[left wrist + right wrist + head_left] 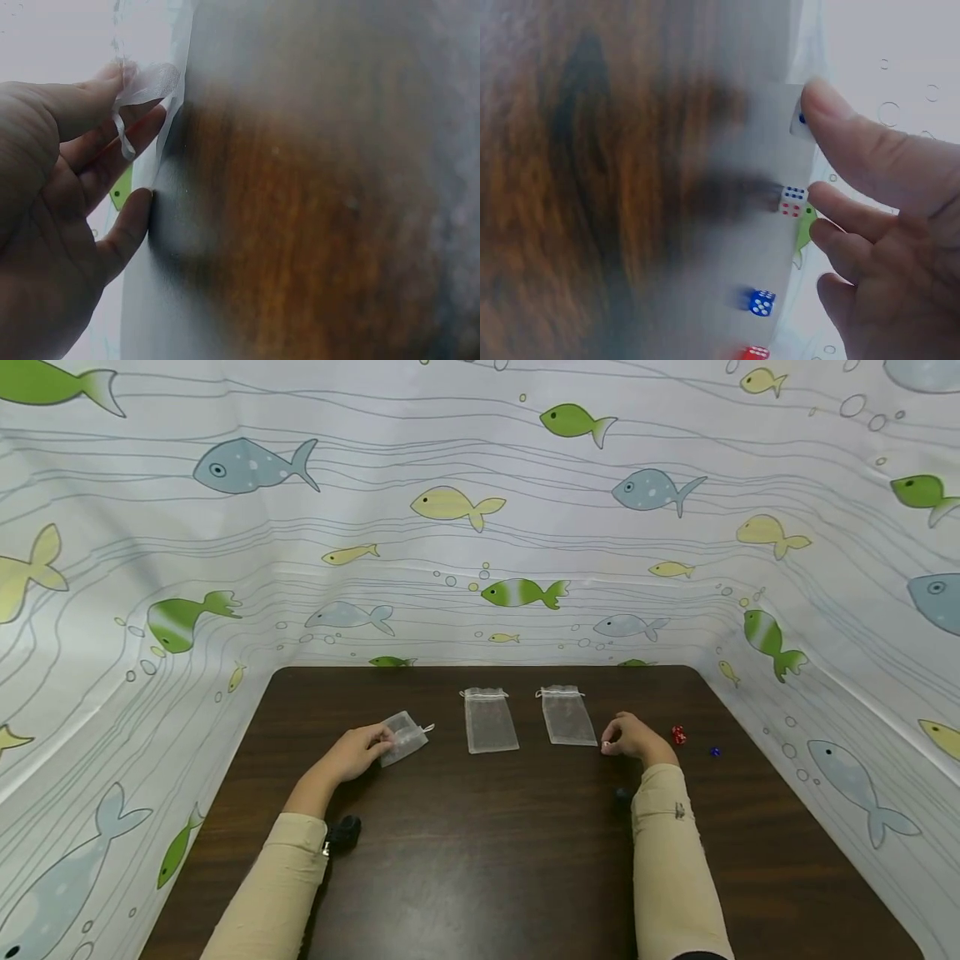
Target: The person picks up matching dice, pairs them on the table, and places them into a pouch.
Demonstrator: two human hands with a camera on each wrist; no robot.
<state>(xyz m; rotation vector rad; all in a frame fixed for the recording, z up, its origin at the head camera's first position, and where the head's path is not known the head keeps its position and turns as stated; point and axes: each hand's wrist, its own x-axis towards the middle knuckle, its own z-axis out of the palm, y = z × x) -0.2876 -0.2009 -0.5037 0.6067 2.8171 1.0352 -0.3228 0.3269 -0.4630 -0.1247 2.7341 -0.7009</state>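
Observation:
At the left of the table, my left hand (362,752) pinches a small sheer white drawstring pouch (406,739) between thumb and fingers. Its cord loop (124,136) dangles by the fingertips in the left wrist view. On the other side, my right hand (636,737) pinches a white die (801,124) with a blue pip showing, partly hidden by the thumb. A second white die (793,201) with blue and red pips sits close to the curled fingers. Beyond it are a blue die (762,302) and red dice (678,735), right of the hand in the head view.
Two more sheer drawstring pouches, a middle pouch (491,724) and a right pouch (570,720), lie flat between the hands. The dark wooden table (480,860) is bordered by a fish-printed curtain (465,543) at the back and sides.

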